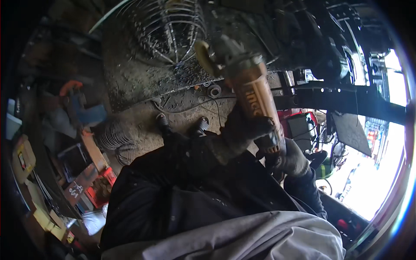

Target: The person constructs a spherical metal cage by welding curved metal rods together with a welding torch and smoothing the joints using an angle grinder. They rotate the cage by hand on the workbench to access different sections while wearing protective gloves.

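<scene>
An orange angle grinder (pixel 251 93) is held up at a slant in front of me, its dark head and yellowish guard or disc (pixel 204 56) toward the far side. My left hand (pixel 247 130), in a dark work glove, wraps round the lower part of its body. At the rear end my right hand (pixel 293 160), in a grey glove, is closed around the tail of the grinder. Beyond the grinder's head, a domed cage of bent metal rods (pixel 173 32) lies on a dark worktop (pixel 125 82) strewn with small bits. The grinder's head and the cage look apart.
Cables and a small ring (pixel 214 91) lie on the floor beyond my feet. To the left are a coil of wire (pixel 113 136), a blue metal piece (pixel 92 114) and a red bin (pixel 102 187). A dark metal beam (pixel 338 97) crosses at the right, near a hanging grey plate (pixel 353 133).
</scene>
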